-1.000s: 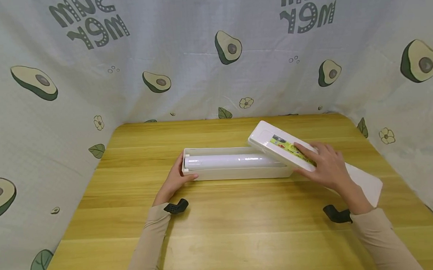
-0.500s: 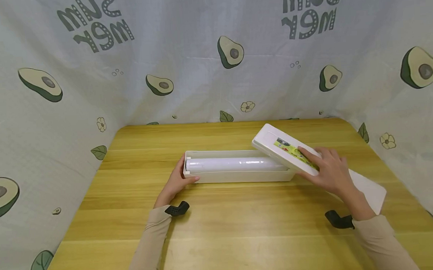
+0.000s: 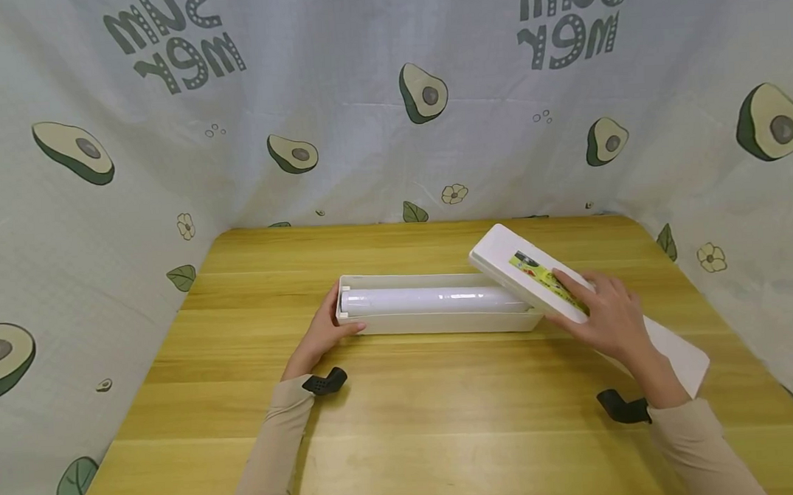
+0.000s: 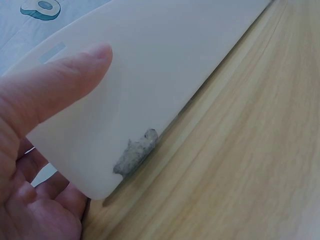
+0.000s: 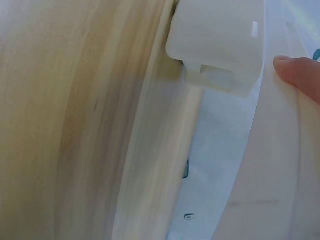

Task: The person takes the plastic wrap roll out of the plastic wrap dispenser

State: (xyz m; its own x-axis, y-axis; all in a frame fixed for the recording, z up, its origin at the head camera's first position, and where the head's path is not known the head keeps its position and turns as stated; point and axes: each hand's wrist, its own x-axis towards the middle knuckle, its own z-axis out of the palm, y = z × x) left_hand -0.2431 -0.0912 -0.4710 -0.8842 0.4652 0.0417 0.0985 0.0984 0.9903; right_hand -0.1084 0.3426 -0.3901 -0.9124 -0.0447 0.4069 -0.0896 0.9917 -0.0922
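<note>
A long white plastic box (image 3: pixel 440 324) lies on the table, its top uncovered along most of its length. Inside it is a glossy white roll (image 3: pixel 412 301). My left hand (image 3: pixel 320 336) grips the box's left end; in the left wrist view the thumb lies on the long wall (image 4: pixel 165 65), above a grey torn patch (image 4: pixel 136 152). Slanting over the box's right end is its white lid (image 3: pixel 499 250), with a yellow label (image 3: pixel 546 284). My right hand (image 3: pixel 608 316) holds this lid from above, fingers across it. The right wrist view shows a thumb on the lid (image 5: pixel 270 165).
The wooden table (image 3: pixel 443 408) extends around the box on all sides. Behind and beside it hangs a pale curtain (image 3: pixel 349 72) printed with avocados. A black camera mount (image 3: pixel 325 382) sits on the left wrist, another camera mount (image 3: pixel 623 406) on the right.
The lid has slid slightly to the right along with my right hand, showing a little more of the roll. My left hand stays on the box's left end.
</note>
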